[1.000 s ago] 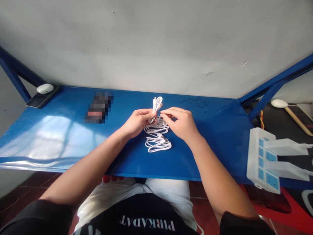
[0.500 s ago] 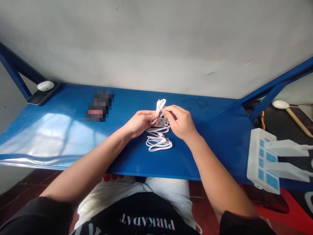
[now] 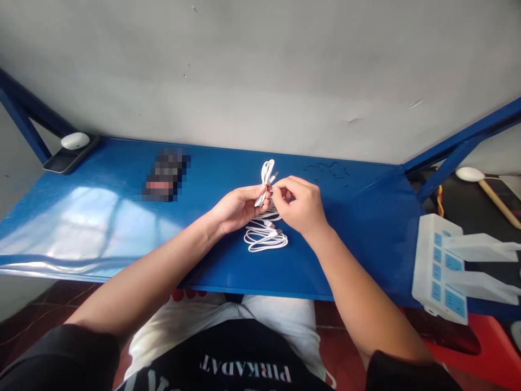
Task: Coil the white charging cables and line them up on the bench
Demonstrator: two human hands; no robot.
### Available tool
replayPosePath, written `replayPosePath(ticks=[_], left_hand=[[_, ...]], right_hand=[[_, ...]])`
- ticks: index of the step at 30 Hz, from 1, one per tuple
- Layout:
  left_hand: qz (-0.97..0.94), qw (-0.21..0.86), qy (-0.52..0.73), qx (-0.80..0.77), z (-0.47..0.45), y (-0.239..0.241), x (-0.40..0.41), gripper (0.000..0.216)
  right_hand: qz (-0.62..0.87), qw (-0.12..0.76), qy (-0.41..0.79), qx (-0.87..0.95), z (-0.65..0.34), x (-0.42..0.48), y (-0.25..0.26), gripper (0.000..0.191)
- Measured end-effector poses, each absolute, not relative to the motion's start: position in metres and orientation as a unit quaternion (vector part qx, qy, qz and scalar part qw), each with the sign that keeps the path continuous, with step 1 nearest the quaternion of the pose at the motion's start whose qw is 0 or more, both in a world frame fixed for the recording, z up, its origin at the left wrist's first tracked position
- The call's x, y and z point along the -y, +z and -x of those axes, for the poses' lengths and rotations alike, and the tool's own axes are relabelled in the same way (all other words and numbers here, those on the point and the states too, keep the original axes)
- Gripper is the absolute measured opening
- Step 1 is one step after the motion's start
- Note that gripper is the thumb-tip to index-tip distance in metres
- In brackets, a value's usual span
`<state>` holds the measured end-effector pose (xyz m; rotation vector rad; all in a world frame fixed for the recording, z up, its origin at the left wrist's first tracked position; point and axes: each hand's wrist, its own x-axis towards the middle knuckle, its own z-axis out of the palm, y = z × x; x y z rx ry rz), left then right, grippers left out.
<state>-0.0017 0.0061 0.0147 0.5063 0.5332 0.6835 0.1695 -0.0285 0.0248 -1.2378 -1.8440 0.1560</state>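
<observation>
A bundled white USB cable (image 3: 267, 171) stands upright in my left hand (image 3: 242, 205), its middle pinched between thumb and fingers. One metal plug sticks out at the bundle's upper right. My right hand (image 3: 299, 201) is close beside it, thumb and forefinger pressed together at the bundle's right side. Whatever those fingertips hold, if anything, is too small to make out. Beneath both hands, more coiled white USB cables (image 3: 264, 240) lie on the blue table (image 3: 228, 266), partly covered by the fingers.
Several thin dark strands (image 3: 329, 172) lie behind my right hand. A pixelated dark object (image 3: 166, 174) is on the left. At the far left corner a white rounded object (image 3: 75, 141) rests on a black device. A white power strip (image 3: 442, 266) with plugged-in adapters stands at the right edge.
The held bundle has turned slightly more upright, and its plug now points up to the right. My right fingertips have moved slightly, staying at the bundle's right side.
</observation>
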Motion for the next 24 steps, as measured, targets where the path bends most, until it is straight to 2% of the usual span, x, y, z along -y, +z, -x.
replayPosePath(ticks=[5, 14, 24], left_hand=[[-0.320, 0.816, 0.398, -0.272, -0.005, 0.011, 0.000, 0.013], [-0.440, 0.679, 0.489, -0.326, -0.007, 0.008, 0.004, 0.020], [-0.594, 0.521, 0.475, -0.388, -0.002, 0.006, 0.002, 0.025]], right_hand=[[0.523, 0.409, 0.061, 0.745, -0.165, 0.030, 0.022, 0.021], [0.509, 0.401, 0.067, 0.759, -0.160, 0.032, 0.024, 0.026], [0.484, 0.401, 0.069, 0.775, -0.164, 0.034, 0.032, 0.022]])
